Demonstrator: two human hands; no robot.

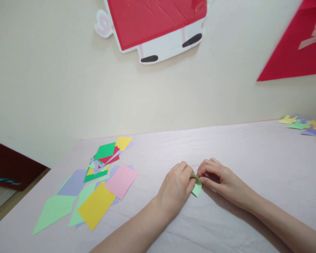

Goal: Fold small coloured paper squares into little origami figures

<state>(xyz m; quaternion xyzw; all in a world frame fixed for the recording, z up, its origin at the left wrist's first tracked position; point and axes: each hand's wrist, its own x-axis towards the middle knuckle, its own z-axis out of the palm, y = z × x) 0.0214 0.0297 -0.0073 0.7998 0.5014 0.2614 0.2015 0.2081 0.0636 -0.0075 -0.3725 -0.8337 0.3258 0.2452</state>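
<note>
A small light green piece of folded paper (197, 189) is between my two hands, low over the cloth-covered table. My left hand (177, 181) is closed around its left side, with the fingers curled over it, so much of the paper is hidden. At the paper's right edge, my right hand (218, 174) pinches it between thumb and fingertips. Part of the paper curves upward, and a pale green corner hangs toward me.
Loose coloured paper sheets lie on the left, among them a yellow sheet (97, 205), a pink sheet (121, 181) and a green sheet (105, 151). Several folded paper shapes (300, 124) stand at the far right. A wall (173, 98) rises behind the table (265, 151).
</note>
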